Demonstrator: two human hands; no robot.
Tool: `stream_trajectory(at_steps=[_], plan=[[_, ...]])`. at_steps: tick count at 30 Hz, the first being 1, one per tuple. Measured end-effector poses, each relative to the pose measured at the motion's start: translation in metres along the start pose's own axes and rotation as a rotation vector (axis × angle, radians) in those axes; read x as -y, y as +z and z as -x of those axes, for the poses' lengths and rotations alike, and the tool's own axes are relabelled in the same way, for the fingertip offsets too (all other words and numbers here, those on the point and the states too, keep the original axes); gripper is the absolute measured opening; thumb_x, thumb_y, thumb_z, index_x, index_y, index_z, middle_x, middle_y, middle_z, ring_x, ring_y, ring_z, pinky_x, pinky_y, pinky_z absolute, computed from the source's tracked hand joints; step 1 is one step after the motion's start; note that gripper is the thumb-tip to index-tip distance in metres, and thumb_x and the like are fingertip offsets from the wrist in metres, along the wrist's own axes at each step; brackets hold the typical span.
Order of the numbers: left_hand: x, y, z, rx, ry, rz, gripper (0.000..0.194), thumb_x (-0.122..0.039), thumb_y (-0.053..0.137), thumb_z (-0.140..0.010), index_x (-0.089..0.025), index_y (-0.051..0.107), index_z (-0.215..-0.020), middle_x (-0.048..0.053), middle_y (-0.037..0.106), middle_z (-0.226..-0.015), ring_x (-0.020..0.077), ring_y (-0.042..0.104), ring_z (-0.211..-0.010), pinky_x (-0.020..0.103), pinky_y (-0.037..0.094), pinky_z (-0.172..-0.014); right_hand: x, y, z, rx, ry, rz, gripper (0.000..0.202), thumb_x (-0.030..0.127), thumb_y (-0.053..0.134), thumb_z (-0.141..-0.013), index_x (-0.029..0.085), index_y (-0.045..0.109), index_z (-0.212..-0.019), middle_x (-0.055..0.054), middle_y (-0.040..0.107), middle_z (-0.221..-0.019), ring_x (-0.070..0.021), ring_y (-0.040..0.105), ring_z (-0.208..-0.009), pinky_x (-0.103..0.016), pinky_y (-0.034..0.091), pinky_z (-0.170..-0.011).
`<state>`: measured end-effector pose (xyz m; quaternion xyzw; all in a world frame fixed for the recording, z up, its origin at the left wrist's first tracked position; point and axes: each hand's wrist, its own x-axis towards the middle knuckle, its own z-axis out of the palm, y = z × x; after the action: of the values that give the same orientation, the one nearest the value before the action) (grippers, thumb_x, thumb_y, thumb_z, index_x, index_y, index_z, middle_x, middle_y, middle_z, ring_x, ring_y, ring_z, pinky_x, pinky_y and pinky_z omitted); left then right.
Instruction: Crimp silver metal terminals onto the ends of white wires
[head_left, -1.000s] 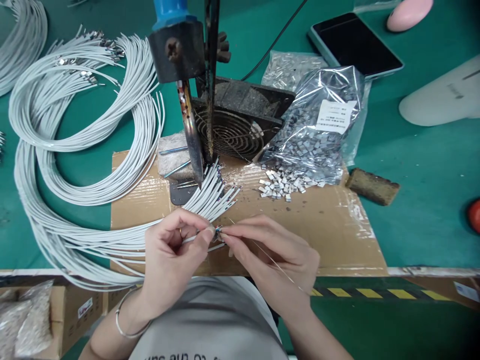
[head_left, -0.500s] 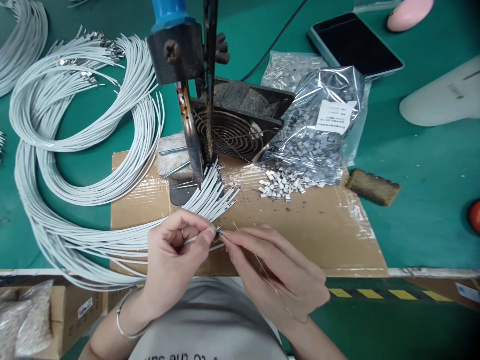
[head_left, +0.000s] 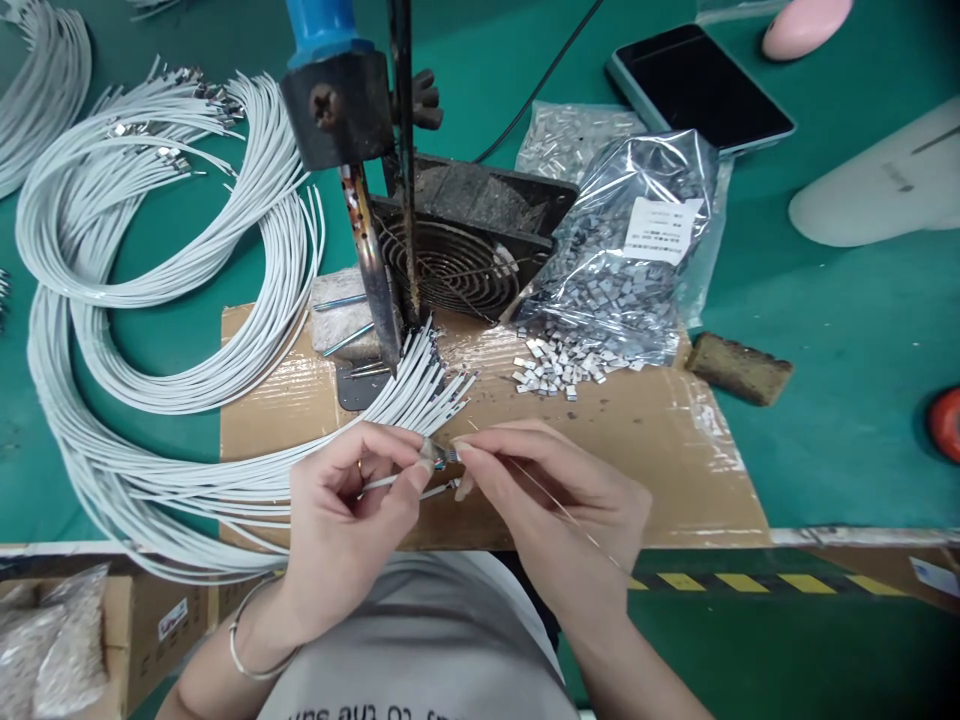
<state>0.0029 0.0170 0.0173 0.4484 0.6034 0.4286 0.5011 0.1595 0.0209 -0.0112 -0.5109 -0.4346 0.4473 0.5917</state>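
Note:
My left hand (head_left: 349, 520) pinches the end of a white cable (head_left: 381, 482), whose fine coloured wires stick out past the fingertips. Facing it, my right hand (head_left: 562, 510) pinches a small metal connector (head_left: 452, 455) right at those wires; whether they touch is too small to tell. A thin strand of solder wire (head_left: 559, 505) runs through the right hand. Just beyond the hands, a bundle of white cables (head_left: 420, 385) lies with its stripped ends on the cardboard (head_left: 637, 460). Over that bundle hangs a soldering iron (head_left: 367, 265) on a stand, tip down.
A black fan (head_left: 450, 260) sits behind the iron. Loose connectors (head_left: 559, 368) spill from a plastic bag (head_left: 630, 270) at the right. A brown sponge block (head_left: 739, 368), a phone (head_left: 705, 85) and a white bottle (head_left: 877, 185) lie farther right. Coiled cables (head_left: 165, 290) cover the left.
My right hand has turned and shifted slightly up, and a metal connector now shows between its fingertips, at the wire ends. My left hand keeps its pinch on the cable. The view has shifted slightly.

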Motion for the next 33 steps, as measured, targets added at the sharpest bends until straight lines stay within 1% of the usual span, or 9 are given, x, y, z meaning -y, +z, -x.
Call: stream_trajectory(at_steps=[5, 12, 16, 20, 23, 26, 29, 31, 33], plan=[[-0.002, -0.001, 0.001, 0.008, 0.015, -0.025, 0.013, -0.013, 0.08, -0.09, -0.021, 0.076, -0.08, 0.003, 0.079, -0.088, 0.0077, 0.047, -0.055, 0.02, 0.03, -0.047, 0.002, 0.001, -0.002, 0.054, -0.019, 0.001, 0.02, 0.007, 0.081, -0.089, 0.026, 0.088, -0.089, 0.0, 0.08, -0.079, -0.0118, 0.071, -0.06, -0.022, 0.059, -0.054], [-0.004, 0.001, -0.001, -0.009, 0.02, -0.05, 0.013, -0.013, 0.08, -0.088, -0.021, 0.076, -0.078, 0.003, 0.079, -0.088, 0.0094, 0.052, -0.058, 0.02, 0.03, -0.045, -0.001, -0.001, 0.001, 0.057, -0.043, 0.033, 0.025, 0.006, 0.08, -0.09, 0.029, 0.089, -0.095, 0.0, 0.081, -0.085, -0.0135, 0.072, -0.064, -0.026, 0.065, -0.063], [-0.003, 0.001, -0.001, -0.01, 0.028, -0.063, 0.013, -0.014, 0.079, -0.088, -0.021, 0.076, -0.078, 0.003, 0.079, -0.088, 0.0092, 0.051, -0.056, 0.021, 0.03, -0.045, -0.002, -0.001, 0.001, 0.062, -0.072, 0.04, 0.028, 0.005, 0.08, -0.09, 0.03, 0.089, -0.098, 0.0, 0.082, -0.086, -0.0131, 0.074, -0.067, -0.025, 0.065, -0.065], [-0.004, 0.001, -0.001, -0.015, 0.025, -0.072, 0.012, -0.014, 0.079, -0.088, -0.021, 0.076, -0.079, 0.004, 0.079, -0.09, 0.0091, 0.051, -0.056, 0.021, 0.03, -0.045, -0.003, -0.001, 0.001, 0.058, -0.067, 0.044, 0.028, 0.005, 0.08, -0.09, 0.03, 0.089, -0.098, 0.001, 0.082, -0.087, -0.0129, 0.074, -0.068, -0.025, 0.064, -0.064], [-0.008, 0.003, -0.003, -0.001, 0.038, -0.08, 0.013, -0.012, 0.079, -0.084, -0.021, 0.075, -0.076, 0.003, 0.08, -0.086, 0.0089, 0.051, -0.054, 0.021, 0.028, -0.043, -0.004, -0.001, 0.002, 0.063, -0.074, 0.058, 0.027, 0.005, 0.08, -0.09, 0.029, 0.088, -0.097, 0.002, 0.081, -0.086, -0.0112, 0.074, -0.068, -0.022, 0.063, -0.065], [-0.013, 0.005, -0.008, 0.005, 0.025, -0.078, 0.013, -0.01, 0.078, -0.08, -0.019, 0.074, -0.073, 0.003, 0.08, -0.082, 0.0075, 0.047, -0.05, 0.02, 0.027, -0.043, -0.005, -0.001, 0.003, 0.073, -0.085, 0.094, 0.024, 0.006, 0.08, -0.092, 0.029, 0.087, -0.097, 0.003, 0.079, -0.088, -0.01, 0.073, -0.072, -0.02, 0.062, -0.067], [-0.014, 0.006, -0.013, -0.008, -0.002, -0.067, 0.012, -0.01, 0.078, -0.079, -0.018, 0.074, -0.072, 0.004, 0.079, -0.082, 0.0061, 0.043, -0.048, 0.02, 0.027, -0.043, -0.007, -0.005, 0.004, 0.108, -0.097, 0.186, 0.023, 0.012, 0.07, -0.101, 0.028, 0.085, -0.11, 0.001, 0.077, -0.097, -0.0101, 0.072, -0.079, -0.021, 0.061, -0.072], [-0.013, 0.005, -0.015, -0.026, -0.01, -0.064, 0.011, -0.01, 0.078, -0.078, -0.018, 0.074, -0.071, 0.004, 0.079, -0.081, 0.0068, 0.047, -0.051, 0.019, 0.029, -0.044, -0.009, -0.008, 0.005, 0.136, -0.091, 0.235, 0.03, 0.016, 0.057, -0.109, 0.028, 0.081, -0.123, -0.001, 0.074, -0.1, -0.0109, 0.07, -0.08, -0.023, 0.061, -0.074], [-0.013, 0.005, -0.017, -0.05, -0.018, -0.058, 0.01, -0.01, 0.078, -0.078, -0.017, 0.074, -0.071, 0.005, 0.078, -0.081, 0.0076, 0.05, -0.053, 0.018, 0.032, -0.045, -0.011, -0.011, 0.006, 0.137, -0.06, 0.242, 0.034, 0.02, 0.049, -0.113, 0.029, 0.073, -0.134, -0.002, 0.073, -0.101, -0.0126, 0.069, -0.079, -0.026, 0.061, -0.074]])
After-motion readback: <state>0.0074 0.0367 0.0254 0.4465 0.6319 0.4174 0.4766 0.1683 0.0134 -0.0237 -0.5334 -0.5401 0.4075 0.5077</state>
